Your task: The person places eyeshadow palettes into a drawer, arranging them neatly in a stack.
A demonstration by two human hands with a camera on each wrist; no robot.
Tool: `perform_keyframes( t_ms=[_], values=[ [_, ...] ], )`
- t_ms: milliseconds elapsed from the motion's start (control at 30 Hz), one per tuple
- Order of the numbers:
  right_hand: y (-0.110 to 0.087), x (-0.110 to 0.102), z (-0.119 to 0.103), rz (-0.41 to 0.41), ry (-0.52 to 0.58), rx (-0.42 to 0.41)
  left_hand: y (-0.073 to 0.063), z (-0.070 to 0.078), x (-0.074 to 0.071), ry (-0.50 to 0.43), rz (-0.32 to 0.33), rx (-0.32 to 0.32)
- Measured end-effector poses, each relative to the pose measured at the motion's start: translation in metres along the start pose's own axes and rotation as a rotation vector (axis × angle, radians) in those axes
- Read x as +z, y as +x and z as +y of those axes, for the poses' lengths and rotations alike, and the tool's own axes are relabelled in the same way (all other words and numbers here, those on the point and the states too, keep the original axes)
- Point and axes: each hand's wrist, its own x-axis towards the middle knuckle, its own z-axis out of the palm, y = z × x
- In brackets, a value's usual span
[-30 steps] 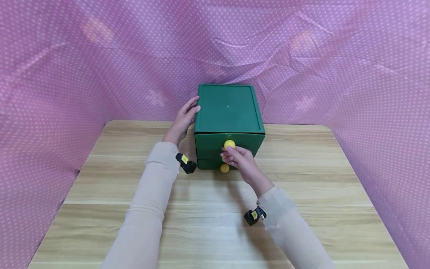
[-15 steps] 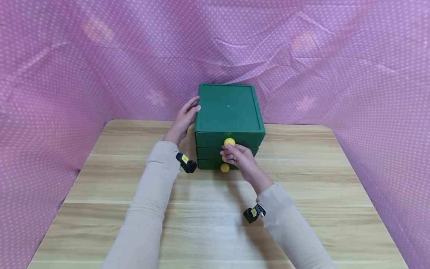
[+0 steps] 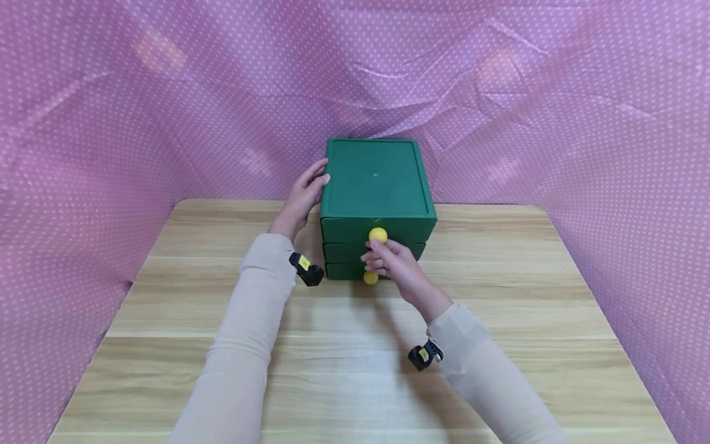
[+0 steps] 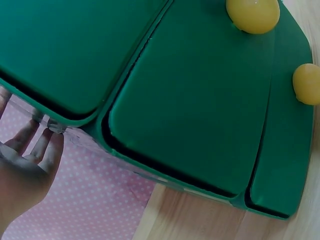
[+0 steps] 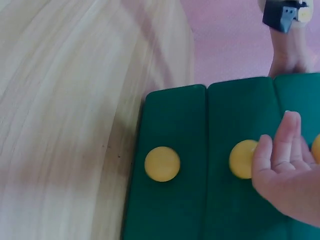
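A green drawer cabinet [image 3: 377, 179] with three drawers stands at the back of the table, all its drawer fronts flush. My left hand [image 3: 302, 200] rests along the cabinet's left side, fingers extended; the left wrist view shows its fingertips touching the side wall. At the front, the thumb and index finger of my right hand [image 3: 400, 266] pinch the yellow knob [image 3: 378, 235] of the top drawer. The other fingers lie in front of the middle knob [image 5: 242, 159], partly hiding it. Below them, the bottom knob [image 3: 370, 277] shows on the lowest drawer.
The cabinet sits on a light wooden table [image 3: 333, 370]. Pink dotted cloth [image 3: 222, 92] hangs behind the table and along both sides. A black camera [image 3: 307, 269] is strapped to the left wrist and another camera [image 3: 425, 354] to the right.
The top drawer has slid back from slightly pulled out to flush, uncovering the middle drawer's front. My right hand moved in with its knob. The left hand has stayed on the cabinet's side.
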Motion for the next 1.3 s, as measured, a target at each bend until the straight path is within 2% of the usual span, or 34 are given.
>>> perform_keyframes(
  t_ms=[133, 233, 300, 367, 433, 633, 767, 900, 1000, 1100, 1200, 1300],
  values=[
    [-0.008, 0.003, -0.007, -0.028, -0.180, 0.051, -0.001, 0.001, 0.000, 0.008, 0.005, -0.007],
    [-0.016, 0.007, -0.016, -0.113, -0.303, 0.066, -0.002, 0.002, 0.000, 0.033, 0.003, -0.013],
    [-0.021, 0.009, -0.021, -0.190, -0.363, 0.043, -0.002, 0.003, 0.000, 0.064, -0.001, -0.013],
    [-0.024, 0.012, -0.027, -0.253, -0.412, -0.012, -0.003, 0.005, -0.001, 0.106, -0.010, -0.007],
    [-0.025, 0.014, -0.032, -0.283, -0.474, -0.075, -0.003, 0.007, -0.002, 0.150, -0.022, 0.005],
    [-0.024, 0.018, -0.050, -0.271, -0.737, -0.254, -0.008, 0.013, -0.003, 0.269, -0.042, 0.053],
    [-0.023, 0.017, -0.065, -0.271, -0.840, -0.402, -0.009, 0.018, -0.003, 0.354, -0.059, 0.081],
    [-0.023, 0.013, -0.083, -0.230, -0.987, -0.524, -0.012, 0.025, -0.003, 0.512, -0.036, 0.150],
    [-0.021, 0.007, -0.095, -0.170, -1.106, -0.575, -0.015, 0.033, -0.005, 0.692, 0.003, 0.229],
    [-0.014, 0.000, -0.102, -0.095, -1.201, -0.629, -0.019, 0.041, -0.008, 0.866, 0.045, 0.280],
    [-0.006, -0.012, -0.107, -0.003, -1.295, -0.658, -0.023, 0.048, -0.010, 1.000, 0.080, 0.313],
    [0.002, -0.027, -0.112, 0.087, -1.352, -0.638, -0.026, 0.054, -0.012, 1.095, 0.110, 0.343]
  ],
)
